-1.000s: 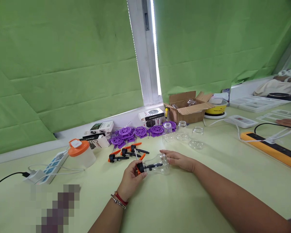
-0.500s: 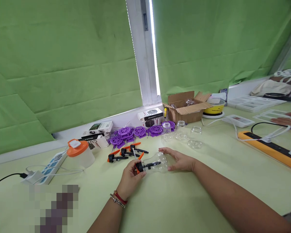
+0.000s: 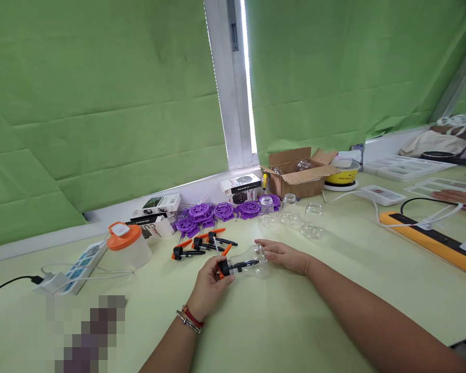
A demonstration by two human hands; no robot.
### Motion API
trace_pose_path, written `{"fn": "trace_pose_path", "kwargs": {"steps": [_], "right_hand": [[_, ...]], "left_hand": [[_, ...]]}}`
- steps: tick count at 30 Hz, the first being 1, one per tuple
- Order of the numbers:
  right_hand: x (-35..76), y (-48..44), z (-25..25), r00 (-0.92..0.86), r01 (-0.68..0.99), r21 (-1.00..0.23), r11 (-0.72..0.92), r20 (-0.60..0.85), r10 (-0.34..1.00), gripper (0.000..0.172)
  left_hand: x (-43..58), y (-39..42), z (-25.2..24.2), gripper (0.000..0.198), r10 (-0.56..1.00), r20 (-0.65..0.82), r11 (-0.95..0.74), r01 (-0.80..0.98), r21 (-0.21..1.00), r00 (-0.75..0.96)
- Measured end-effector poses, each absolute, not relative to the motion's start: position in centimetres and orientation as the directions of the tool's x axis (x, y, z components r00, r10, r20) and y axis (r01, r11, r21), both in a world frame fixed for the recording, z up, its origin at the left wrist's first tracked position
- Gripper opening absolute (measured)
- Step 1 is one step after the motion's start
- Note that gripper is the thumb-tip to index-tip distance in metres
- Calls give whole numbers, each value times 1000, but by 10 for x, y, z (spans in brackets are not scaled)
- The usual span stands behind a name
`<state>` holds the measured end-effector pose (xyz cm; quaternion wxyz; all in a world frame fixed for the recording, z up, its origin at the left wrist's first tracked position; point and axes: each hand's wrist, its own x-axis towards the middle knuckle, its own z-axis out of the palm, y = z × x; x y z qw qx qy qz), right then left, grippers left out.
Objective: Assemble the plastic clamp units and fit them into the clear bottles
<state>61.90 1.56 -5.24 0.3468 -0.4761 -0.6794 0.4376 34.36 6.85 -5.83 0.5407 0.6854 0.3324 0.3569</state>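
A small clear plastic bottle (image 3: 252, 262) lies on its side over the pale green table (image 3: 279, 321), with a black and orange pump head (image 3: 224, 267) at its neck. My left hand (image 3: 209, 282) is closed around the pump head. My right hand (image 3: 285, 255) grips the bottle's base end, fingers curled over it. Just behind lie a few more orange and black pump heads (image 3: 198, 244). Three clear bottles (image 3: 291, 213) stand upright beyond my right hand.
Purple plastic wheels (image 3: 217, 212) and small boxes (image 3: 159, 207) line the window sill. An orange-lidded jar (image 3: 128, 246) and a white power strip (image 3: 79, 264) sit left. A cardboard box (image 3: 301, 173), an orange power strip (image 3: 431, 235) and another person's hand (image 3: 456, 196) are at the right.
My hands have stayed on the bottle and pump head; my right hand's fingers have shifted slightly on the bottle. The camera view drifted a little.
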Motion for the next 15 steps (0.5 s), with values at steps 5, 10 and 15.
{"fn": "trace_pose_path", "kwargs": {"steps": [5,10,15], "right_hand": [[623,16,-60,-299,357,-913,197,88,950,73],[625,15,-63,-334,362,-894,266,142,932,102],[624,15,-60,-329,355,-905,236,116,937,91]], "left_hand": [[344,68,-56,45,850,140,-203,71,977,507],[344,68,-55,46,854,134,-197,75,978,503],[344,68,-55,47,859,120,-183,80,980,498]]}}
